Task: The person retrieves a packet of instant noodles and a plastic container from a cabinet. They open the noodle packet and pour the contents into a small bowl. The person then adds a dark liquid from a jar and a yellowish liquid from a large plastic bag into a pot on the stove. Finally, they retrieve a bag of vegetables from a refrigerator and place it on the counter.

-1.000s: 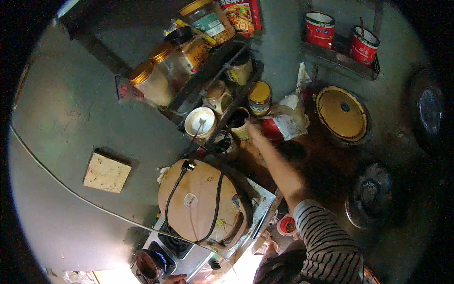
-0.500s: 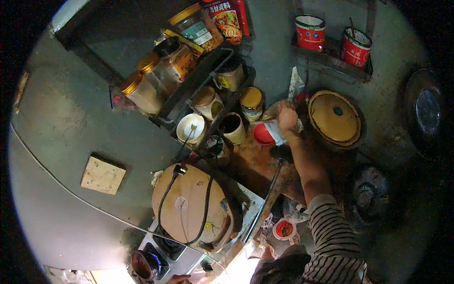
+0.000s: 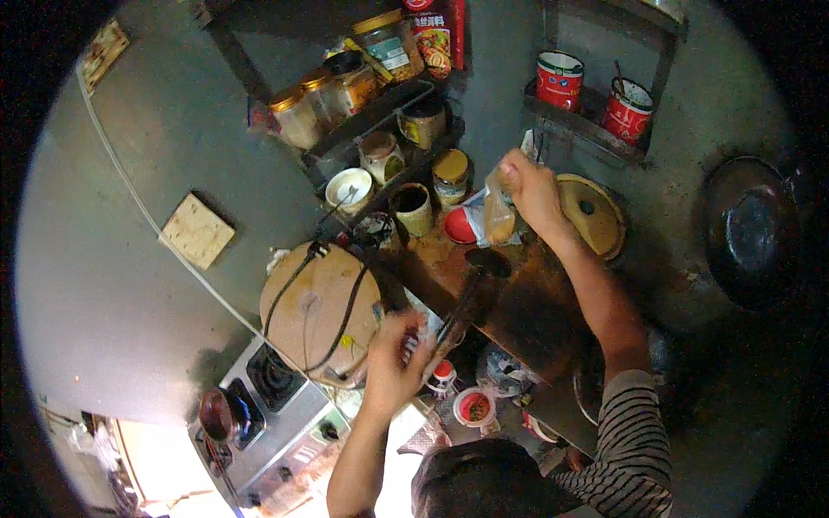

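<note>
My right hand [image 3: 531,192] is closed on the gathered top of a clear plastic bag [image 3: 498,216]. Something tan sits in the bottom of the bag, which hangs over the worktop [image 3: 440,272]. Behind it, partly covered, are a white packet [image 3: 475,207] and a round red thing [image 3: 459,226]. My left hand [image 3: 397,367] is raised beside a round wooden board [image 3: 311,298], somewhat blurred, its thumb and fingers apart. No held thing can be made out in it. A black cord with a plug [image 3: 318,249] lies across the board.
Jars [image 3: 298,116] crowd a dark rack [image 3: 371,121] on the wall. Two red cans [image 3: 560,82] stand on a small shelf to the right. At lower left, a small pot [image 3: 218,414] sits over a blue flame on the stove [image 3: 285,457]. A dark wok [image 3: 753,233] hangs at right.
My right hand has lifted the clear bag out from beside the packet. My left hand has risen from the lower edge to beside the board. The view has shifted.
</note>
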Demonstrator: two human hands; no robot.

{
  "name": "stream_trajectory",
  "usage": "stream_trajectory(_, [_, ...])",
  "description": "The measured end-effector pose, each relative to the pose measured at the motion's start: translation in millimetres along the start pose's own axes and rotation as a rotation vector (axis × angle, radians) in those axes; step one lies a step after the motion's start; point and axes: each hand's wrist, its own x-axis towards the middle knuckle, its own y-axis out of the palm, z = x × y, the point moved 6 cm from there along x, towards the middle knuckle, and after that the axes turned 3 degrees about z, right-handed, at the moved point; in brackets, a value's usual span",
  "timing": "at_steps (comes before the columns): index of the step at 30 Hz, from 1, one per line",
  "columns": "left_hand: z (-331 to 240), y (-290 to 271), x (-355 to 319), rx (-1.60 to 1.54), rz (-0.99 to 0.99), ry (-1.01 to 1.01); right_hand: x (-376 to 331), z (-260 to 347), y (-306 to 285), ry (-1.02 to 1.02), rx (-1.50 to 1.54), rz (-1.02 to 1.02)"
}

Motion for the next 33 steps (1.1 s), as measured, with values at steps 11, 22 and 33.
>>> stream_trajectory(11, [-8.6,75.8,31.0,-1.304,0.053,-0.150,-80.4,140.0,-93.3,-0.743,0.203,0.116])
stream_trajectory(22, [-7.8,30.7,-69.5,-0.732,-0.248,-0.075,-160.1,123.2,-6.5,0.455,1.622,0.565])
stream_trajectory(33, [8.5,1.5,-159.9,-0.771,-0.120,-0.102,-140.0,276.2,10.3,-0.264,1.149,0.955])
